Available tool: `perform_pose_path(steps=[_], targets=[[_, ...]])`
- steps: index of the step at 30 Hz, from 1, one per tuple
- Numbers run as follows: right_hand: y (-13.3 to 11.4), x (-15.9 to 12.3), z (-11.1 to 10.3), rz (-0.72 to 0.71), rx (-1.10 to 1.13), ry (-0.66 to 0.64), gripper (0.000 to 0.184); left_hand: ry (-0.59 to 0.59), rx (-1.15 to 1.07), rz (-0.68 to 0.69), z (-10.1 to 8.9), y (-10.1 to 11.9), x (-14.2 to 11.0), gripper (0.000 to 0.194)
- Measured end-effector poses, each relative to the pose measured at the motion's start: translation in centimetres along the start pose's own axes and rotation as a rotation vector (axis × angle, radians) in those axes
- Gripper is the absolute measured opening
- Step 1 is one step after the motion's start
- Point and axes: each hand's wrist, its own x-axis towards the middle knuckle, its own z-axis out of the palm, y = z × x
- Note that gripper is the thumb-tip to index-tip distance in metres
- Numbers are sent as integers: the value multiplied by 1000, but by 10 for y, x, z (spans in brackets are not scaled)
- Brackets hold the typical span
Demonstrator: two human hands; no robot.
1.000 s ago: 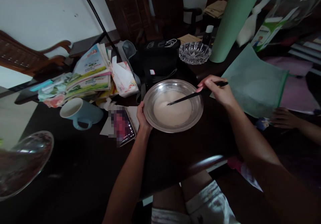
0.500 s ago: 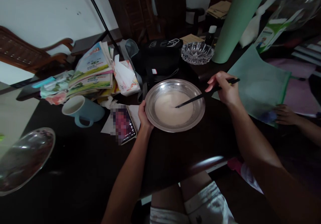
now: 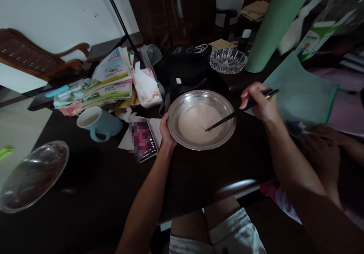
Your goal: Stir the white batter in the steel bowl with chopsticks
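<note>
1. Big dark table (image 3: 85,193) takes up most of the view, and everything else here sits on it or right by it.
2. Green roll (image 3: 277,22) stands upright at the far right end of the table, way behind the bowl.
3. Green folder (image 3: 301,90) lies flat just right of the bowl, partly under the right hand.
4. Metal bowl (image 3: 173,121) is pretty much dead centre on the table, with pale batter (image 3: 196,123) pooled in the bottom.
5. Glass lid (image 3: 34,176) sits well left of the bowl, near the table's front edge.
6. Stack of books (image 3: 110,79) is piled behind and left of the bowl, with a tissue pack (image 3: 146,87) leaning against it.
7. Black bag (image 3: 184,66) sits right behind the bowl, touching its far rim or close to it, hard to tell.
8. Blue mug (image 3: 99,123) stands left of the bowl, in front of the books.
9. Glass ashtray (image 3: 228,60) is behind the bowl, next to the roll.
10. Right hand (image 3: 260,102) is just right of the bowl, fingers pinched closed around the chopsticks (image 3: 227,118), whose tips dip into the batter.
11. Left hand (image 3: 166,130) is clamped on the bowl's left rim, thumb over the edge.
12. Phone (image 3: 143,140) lies just left of the bowl, beside the left hand.
13. Someone else's hand (image 3: 321,147) is off to the right of the bowl, by the folder's near edge.
</note>
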Motion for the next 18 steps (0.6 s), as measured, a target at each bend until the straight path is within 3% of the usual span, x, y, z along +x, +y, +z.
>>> perform_pose_path(steps=[2, 4, 8, 10, 15, 18], targets=[[-2, -3, 4, 17, -38, -142, 31, 1, -19, -20, 1, 0, -1, 22], [-3, -4, 5, 17, -89, -167, 28, 7, -23, -26, 1, 1, -1, 21], [-1, -1, 0, 6, -27, 81, 32, 22, -13, -31, 1, 1, -1, 21], [0, 0, -1, 16, 65, 129, 35, 26, -12, -34, 1, 1, -1, 21], [-5, -6, 12, 61, 55, -119, 29, 13, -17, -25, 1, 1, -1, 20], [-5, -5, 12, 54, 27, -71, 28, 0, -19, -20, 1, 1, -1, 21]])
